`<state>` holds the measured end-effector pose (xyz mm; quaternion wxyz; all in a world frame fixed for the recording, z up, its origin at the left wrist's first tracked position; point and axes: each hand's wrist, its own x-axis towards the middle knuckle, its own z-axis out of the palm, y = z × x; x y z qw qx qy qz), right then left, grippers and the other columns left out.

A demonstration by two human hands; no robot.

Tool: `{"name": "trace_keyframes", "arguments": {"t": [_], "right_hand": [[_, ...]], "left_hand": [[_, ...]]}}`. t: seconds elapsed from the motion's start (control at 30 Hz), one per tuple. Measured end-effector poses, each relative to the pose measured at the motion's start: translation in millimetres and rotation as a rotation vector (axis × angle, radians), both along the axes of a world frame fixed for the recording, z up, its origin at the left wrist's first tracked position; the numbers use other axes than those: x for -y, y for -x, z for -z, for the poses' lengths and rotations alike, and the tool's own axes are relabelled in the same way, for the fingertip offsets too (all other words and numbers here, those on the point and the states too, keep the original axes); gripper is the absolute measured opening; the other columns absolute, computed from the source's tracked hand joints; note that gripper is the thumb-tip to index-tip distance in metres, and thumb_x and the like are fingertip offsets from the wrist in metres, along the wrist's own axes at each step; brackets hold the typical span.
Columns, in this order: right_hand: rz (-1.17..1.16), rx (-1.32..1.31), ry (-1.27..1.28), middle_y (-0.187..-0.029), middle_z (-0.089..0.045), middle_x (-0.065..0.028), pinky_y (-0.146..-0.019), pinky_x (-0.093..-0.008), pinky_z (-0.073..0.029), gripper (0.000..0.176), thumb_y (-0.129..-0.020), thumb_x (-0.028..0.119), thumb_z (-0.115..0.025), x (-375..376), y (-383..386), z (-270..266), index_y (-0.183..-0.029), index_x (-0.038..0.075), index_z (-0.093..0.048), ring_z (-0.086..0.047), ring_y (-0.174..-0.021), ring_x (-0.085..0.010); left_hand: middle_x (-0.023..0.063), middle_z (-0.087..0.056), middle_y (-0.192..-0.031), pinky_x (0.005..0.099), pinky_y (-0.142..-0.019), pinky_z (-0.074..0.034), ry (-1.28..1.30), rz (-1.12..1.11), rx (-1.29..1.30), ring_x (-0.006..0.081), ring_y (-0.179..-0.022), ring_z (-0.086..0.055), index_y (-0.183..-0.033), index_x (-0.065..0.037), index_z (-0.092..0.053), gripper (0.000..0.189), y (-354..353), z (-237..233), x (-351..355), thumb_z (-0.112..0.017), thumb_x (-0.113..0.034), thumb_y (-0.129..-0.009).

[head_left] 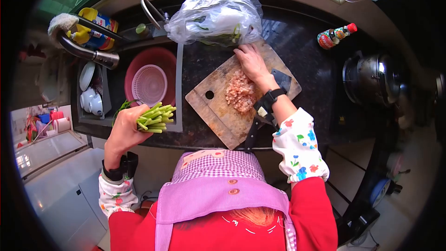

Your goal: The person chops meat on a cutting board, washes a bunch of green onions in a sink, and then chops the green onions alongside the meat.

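My left hand [126, 129] is closed round a bunch of green stalks [157, 118], their cut ends pointing right, near the sink's front edge. My right hand [251, 62] reaches over the far part of the wooden cutting board [209, 116]; its fingertips are by the plastic bag [218, 16], and whether they hold anything is hidden. Minced meat [240, 92] lies in a heap on the board, just left of my right wrist. A cleaver's blade [281, 80] shows beyond that wrist, and its dark handle [252, 135] sticks out at the board's near edge.
In the sink at left sit a pink strainer [149, 85] inside a red basin [131, 70], and white bowls [91, 102]. The faucet [106, 59] overhangs the sink. A sauce bottle [335, 36] stands at the back right, near a metal pot [371, 79].
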<state>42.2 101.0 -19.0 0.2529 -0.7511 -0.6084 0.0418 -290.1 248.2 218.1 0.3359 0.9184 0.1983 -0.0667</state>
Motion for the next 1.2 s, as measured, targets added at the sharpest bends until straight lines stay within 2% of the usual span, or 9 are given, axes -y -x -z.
{"name": "trace_keyframes", "arguments": {"t": [0.23, 0.4, 0.47, 0.6, 0.73, 0.9, 1.1, 1.13, 1.2], "right_hand": [[0.362, -0.001, -0.065, -0.096, -0.059, -0.0124, -0.092, -0.0430, -0.040, 0.018, -0.078, 0.011, -0.063, 36.4, -6.8, 5.4, -0.095, 0.006, -0.065, -0.055, -0.102, -0.0309], [0.477, -0.024, 0.043, -0.098, -0.059, -0.0147, -0.088, -0.0452, -0.043, 0.021, -0.082, 0.014, -0.065, 73.7, -14.6, 1.7, -0.101, 0.004, -0.064, -0.055, -0.100, -0.0348], [0.551, -0.050, -0.313, -0.099, -0.058, -0.0177, -0.087, -0.0465, -0.044, 0.027, -0.087, 0.018, -0.063, 95.1, 4.9, -14.6, -0.107, 0.001, -0.059, -0.054, -0.100, -0.0385], [0.675, -0.280, 0.212, -0.100, -0.055, -0.0228, -0.081, -0.0476, -0.047, 0.045, -0.089, 0.030, -0.063, 147.9, 106.2, -83.3, -0.120, -0.001, -0.050, -0.056, -0.095, -0.0419], [0.785, -0.338, 0.339, -0.106, -0.052, -0.0237, -0.080, -0.0470, -0.049, 0.074, -0.084, 0.043, -0.067, 182.4, 190.4, -66.7, -0.136, 0.001, -0.036, -0.056, -0.098, -0.0436], [0.960, -0.411, 0.179, -0.116, -0.047, -0.0231, -0.087, -0.0458, -0.048, 0.081, -0.075, 0.008, -0.067, 194.7, 202.2, -46.9, -0.144, 0.000, -0.026, -0.055, -0.104, -0.0430], [1.342, -0.398, -0.097, -0.098, -0.060, -0.0185, -0.078, -0.0424, -0.049, 0.059, -0.076, 0.005, -0.067, 227.4, 213.0, -49.2, -0.132, 0.000, -0.047, -0.061, -0.087, -0.0352], [1.220, -0.154, -0.062, -0.095, -0.064, -0.0184, -0.075, -0.0375, -0.051, 0.048, -0.084, 0.012, -0.069, 223.0, 213.3, -67.2, -0.127, -0.002, -0.053, -0.062, -0.078, -0.0252], [1.251, -0.368, -0.180, -0.088, -0.066, -0.0133, -0.065, -0.0326, -0.051, 0.041, -0.089, 0.018, -0.067, 205.3, 222.3, -100.8, -0.123, -0.002, -0.056, -0.060, -0.068, -0.0174]], "left_hand": [[0.0153, -0.056, -0.072, 0.0372, -0.060, -0.044, -0.017, 0.102, 0.025, 0.0352, -0.068, -0.058, -0.078, -0.001, -0.052, 0.030, -21.4, 3.8, -8.5, -0.078, -0.005, -0.062], [0.0159, -0.055, -0.071, 0.0374, -0.060, -0.044, 0.022, 0.123, 0.054, 0.0357, -0.067, -0.058, -0.077, -0.001, -0.051, 0.030, -25.2, 5.1, -15.1, -0.075, -0.002, -0.061], [0.0160, -0.055, -0.071, 0.0376, -0.060, -0.044, 0.039, 0.127, 0.054, 0.0361, -0.067, -0.058, -0.077, -0.001, -0.050, 0.029, -26.3, 4.9, -18.1, -0.075, -0.003, -0.061], [0.0167, -0.055, -0.071, 0.0385, -0.060, -0.044, 0.034, 0.185, 0.034, 0.0374, -0.069, -0.058, -0.077, -0.001, -0.050, 0.028, -31.6, 11.6, -23.5, -0.073, -0.004, -0.062], [0.0173, -0.057, -0.071, 0.0406, -0.060, -0.044, 0.021, 0.229, 0.056, 0.0385, -0.071, -0.059, -0.076, -0.002, -0.050, 0.026, -54.1, 8.6, -20.7, -0.073, -0.006, -0.063], [0.0189, -0.060, -0.072, 0.0453, -0.064, -0.047, -0.100, 0.369, 0.055, 0.0397, -0.074, -0.061, -0.080, -0.003, -0.054, 0.021, -69.2, 20.3, -19.4, -0.070, -0.011, -0.068], [0.0198, -0.060, -0.070, 0.0460, -0.065, -0.047, -0.129, 0.392, 0.013, 0.0404, -0.074, -0.060, -0.079, -0.003, -0.055, 0.022, -66.0, 28.4, -28.1, -0.070, -0.013, -0.067], [0.0199, -0.059, -0.070, 0.0462, -0.064, -0.047, -0.144, 0.388, -0.012, 0.0406, -0.074, -0.060, -0.078, -0.003, -0.055, 0.022, -66.2, 29.9, -30.2, -0.070, -0.014, -0.067], [0.0201, -0.059, -0.069, 0.0460, -0.064, -0.046, -0.132, 0.407, -0.004, 0.0409, -0.073, -0.060, -0.077, -0.003, -0.056, 0.022, -64.9, 34.3, -35.2, -0.071, -0.017, -0.068]]}}
